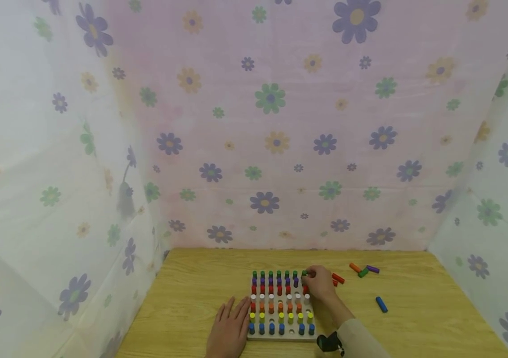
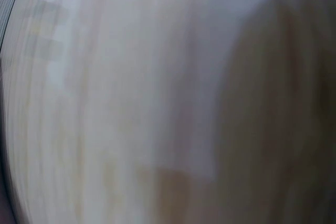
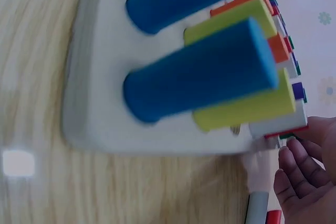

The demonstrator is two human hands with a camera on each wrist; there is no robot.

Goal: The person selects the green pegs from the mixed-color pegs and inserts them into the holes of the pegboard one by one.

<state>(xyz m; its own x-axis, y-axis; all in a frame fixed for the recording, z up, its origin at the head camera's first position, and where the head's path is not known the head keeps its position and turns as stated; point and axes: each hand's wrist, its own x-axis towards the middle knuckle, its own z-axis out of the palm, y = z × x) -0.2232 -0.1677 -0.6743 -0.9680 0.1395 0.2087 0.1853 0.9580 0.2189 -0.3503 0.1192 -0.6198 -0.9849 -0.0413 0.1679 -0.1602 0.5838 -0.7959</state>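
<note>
Nearest me, left hand point(image 1: 229, 329) lies flat on the table point(image 1: 182, 298), fingers straight, holding nothing, touching the left edge of the peg board point(image 1: 281, 336). I'd keep it there as a brace.

Board's near row: blue pegs point(image 1: 272, 328), with one empty hole; then yellow, orange, white, red, purple, green rows going back.

Right hand point(image 1: 318, 283) is at the board's far right corner, fingers curled about a green peg point(image 1: 304, 273) in the back row. Judgement: keep that peg upright over its hole and press straight down without knocking the neighbours.

Beyond, loose pegs on the table: a blue peg point(image 1: 381, 304), a red peg point(image 1: 338, 278), an orange, green and purple cluster point(image 1: 363, 270).
</note>
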